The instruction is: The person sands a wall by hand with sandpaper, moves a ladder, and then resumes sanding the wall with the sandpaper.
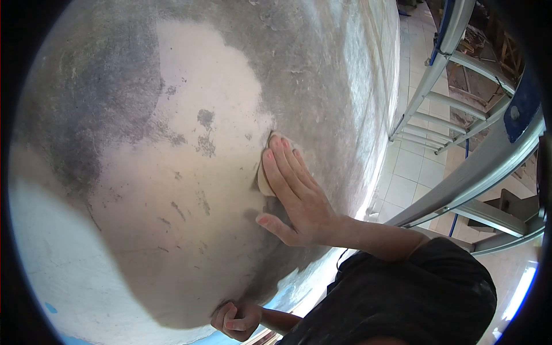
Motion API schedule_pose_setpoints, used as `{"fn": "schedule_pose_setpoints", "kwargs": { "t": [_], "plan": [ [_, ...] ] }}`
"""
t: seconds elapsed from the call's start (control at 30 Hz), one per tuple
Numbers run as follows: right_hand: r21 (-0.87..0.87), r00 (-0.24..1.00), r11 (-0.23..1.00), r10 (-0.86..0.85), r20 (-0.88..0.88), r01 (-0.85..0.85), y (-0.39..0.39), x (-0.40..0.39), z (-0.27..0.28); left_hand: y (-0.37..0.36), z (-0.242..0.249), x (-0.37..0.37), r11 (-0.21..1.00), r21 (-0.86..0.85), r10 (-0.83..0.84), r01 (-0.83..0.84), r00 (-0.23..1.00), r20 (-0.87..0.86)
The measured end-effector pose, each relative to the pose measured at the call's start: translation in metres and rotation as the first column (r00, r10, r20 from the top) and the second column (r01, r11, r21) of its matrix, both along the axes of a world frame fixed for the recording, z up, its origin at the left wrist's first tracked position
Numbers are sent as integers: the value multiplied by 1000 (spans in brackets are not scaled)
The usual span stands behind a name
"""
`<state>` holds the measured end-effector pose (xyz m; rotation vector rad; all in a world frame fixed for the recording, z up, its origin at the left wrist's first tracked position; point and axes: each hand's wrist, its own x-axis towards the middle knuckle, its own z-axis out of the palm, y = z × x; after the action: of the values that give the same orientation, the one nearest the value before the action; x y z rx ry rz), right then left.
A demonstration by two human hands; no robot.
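Observation:
My right hand (293, 195) lies flat against a grey, patchy plastered wall (190, 144), fingers together and thumb spread. Under the fingertips it presses a small beige piece of sandpaper (265, 183), and only the edges of the sandpaper show. Around the hand the wall has a pale, smoothed patch with dark flecks. My left hand (236, 321) is low in the view, curled into a fist close to the wall, and nothing is visible in it. My dark sleeve and shirt (402, 299) fill the lower right.
A metal ladder (460, 115) with blue fittings runs along the right side, close to my body. Pale floor tiles (411, 167) lie below it beside the wall's base. A light blue-white area of wall (52, 259) sits at the lower left.

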<state>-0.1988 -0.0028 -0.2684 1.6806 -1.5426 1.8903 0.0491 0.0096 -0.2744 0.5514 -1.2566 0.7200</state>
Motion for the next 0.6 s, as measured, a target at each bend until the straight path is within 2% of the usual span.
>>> {"fn": "schedule_pose_setpoints", "kwargs": {
  "t": [0.07,0.17,0.27,0.37,0.47,0.57,0.6],
  "plan": [
    [24,998,1000,-2,-61,4,-2,-5,-8,-4,0,1,1000,-28,-3,4,1000,23],
    [-82,990,987,-141,-4,140,-22,-36,26,-1,2,2,1000,-15,13,-12,998,61],
    [-113,986,981,-155,58,160,-23,-22,26,0,1,6,1000,-18,-4,5,998,63],
    [20,999,1000,14,48,-15,6,10,-9,-2,0,1,1000,-16,-1,1,1000,23],
    [-23,997,999,-44,-58,43,-8,-12,-3,2,2,-1,999,7,34,-34,999,30],
    [-97,992,987,-126,10,127,-21,-41,37,3,2,-1,997,22,72,-74,996,51],
    [-109,994,988,-105,32,107,-21,-37,35,4,0,0,996,29,83,-84,996,43]
  ]
}}
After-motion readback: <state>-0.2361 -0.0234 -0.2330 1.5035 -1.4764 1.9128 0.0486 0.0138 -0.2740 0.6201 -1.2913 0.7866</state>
